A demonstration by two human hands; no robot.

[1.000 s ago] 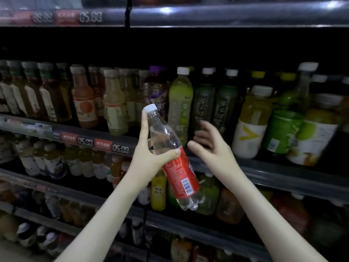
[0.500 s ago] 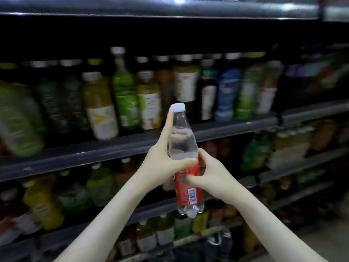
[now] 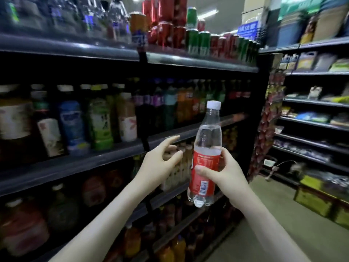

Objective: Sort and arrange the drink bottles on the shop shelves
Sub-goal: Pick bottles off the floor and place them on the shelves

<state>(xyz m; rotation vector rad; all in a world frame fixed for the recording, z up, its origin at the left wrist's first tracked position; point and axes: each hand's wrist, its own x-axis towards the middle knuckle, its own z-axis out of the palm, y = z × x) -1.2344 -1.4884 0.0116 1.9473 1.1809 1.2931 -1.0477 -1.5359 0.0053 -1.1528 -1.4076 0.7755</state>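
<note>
A clear, red-labelled bottle point(image 3: 204, 157) stands upright in the right hand point(image 3: 224, 174), thumb curled across its label, while the left hand point(image 3: 160, 161) hovers just beside it, fingers spread and holding nothing.

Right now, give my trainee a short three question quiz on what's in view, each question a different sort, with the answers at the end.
1. True or false: the right hand grips the bottle around its label.
2. The left hand is: A) open, off the bottle; B) twisting the cap; C) holding a can.
3. Fill in: the cap is ___ in colour.

Key: 1 true. 2 A. 3 white.
</note>
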